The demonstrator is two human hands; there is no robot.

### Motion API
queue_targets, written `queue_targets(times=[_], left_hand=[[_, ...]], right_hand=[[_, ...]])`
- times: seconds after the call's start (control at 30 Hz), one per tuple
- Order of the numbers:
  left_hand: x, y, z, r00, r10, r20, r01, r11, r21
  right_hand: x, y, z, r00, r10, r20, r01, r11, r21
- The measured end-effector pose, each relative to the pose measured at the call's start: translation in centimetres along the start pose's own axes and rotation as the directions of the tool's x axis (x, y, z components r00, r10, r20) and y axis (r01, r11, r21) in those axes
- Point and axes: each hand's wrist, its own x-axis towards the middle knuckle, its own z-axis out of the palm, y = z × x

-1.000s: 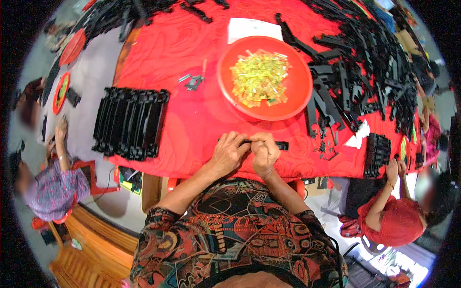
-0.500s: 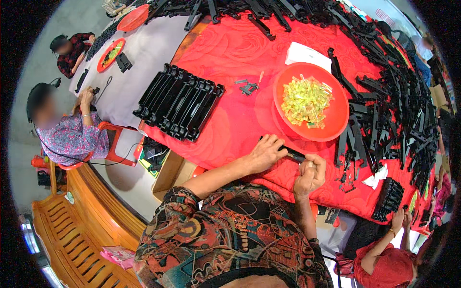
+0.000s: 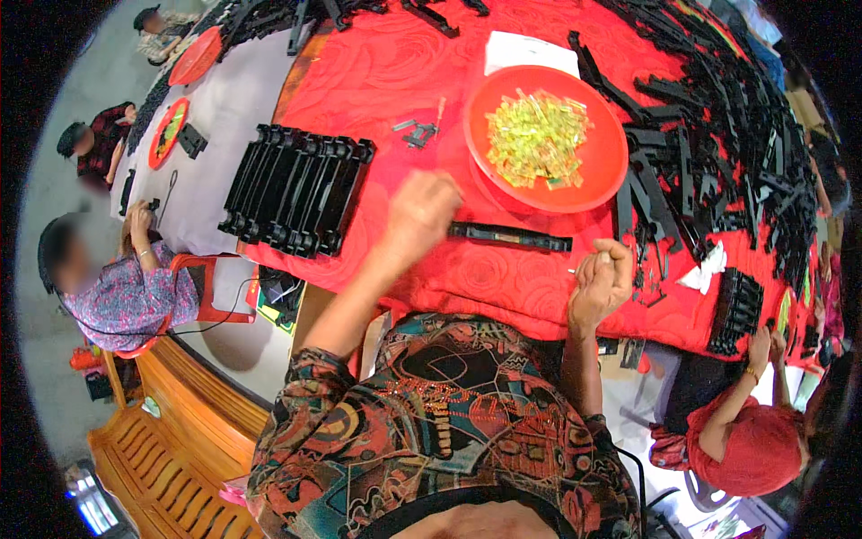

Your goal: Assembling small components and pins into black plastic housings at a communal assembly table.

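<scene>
Black plastic strip [image 3: 510, 236] lay flat on the red-clothed desk [image 3: 377, 81], just below the red bowl [image 3: 603, 176]. Left hand [image 3: 420, 216], blurred, gripped its left end. Right hand [image 3: 600, 280] hovered just below its right end, fingers curled round a small pale piece.

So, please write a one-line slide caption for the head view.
Left hand holds a black strip beside a red bowl.
</scene>
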Motion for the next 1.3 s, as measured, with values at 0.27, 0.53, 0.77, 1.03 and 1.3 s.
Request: queue_targets(times=[0.27,0.53,0.77,1.03,1.3], left_hand=[[2.6,-12.2,1.2,0.932,-0.285,0.225,0.146,0.862,0.486],[3.4,-14.2,2.2,0.914,-0.338,0.223,0.209,0.865,0.456],[3.2,-15.0,1.9,0.928,-0.357,0.104,0.295,0.877,0.379],[4.6,-8.8,-1.8,0.857,-0.514,-0.040,0.512,0.857,-0.054],[0.1,4.9,-1.9,0.558,-0.160,0.814,0.777,-0.244,-0.580]], right_hand=[[-0.4,-0.6,-0.8,0.996,0.072,-0.042,-0.073,0.997,-0.011],[-1.5,-0.3,-0.8,0.979,0.202,0.003,-0.201,0.974,-0.101],[-1.9,0.3,-0.2,0.955,0.294,0.046,-0.284,0.947,-0.150],[-1.7,0.3,0.5,0.947,0.312,0.073,-0.295,0.938,-0.184],[-0.2,-1.0,2.6,0.858,0.006,0.514,0.224,0.895,-0.385]])
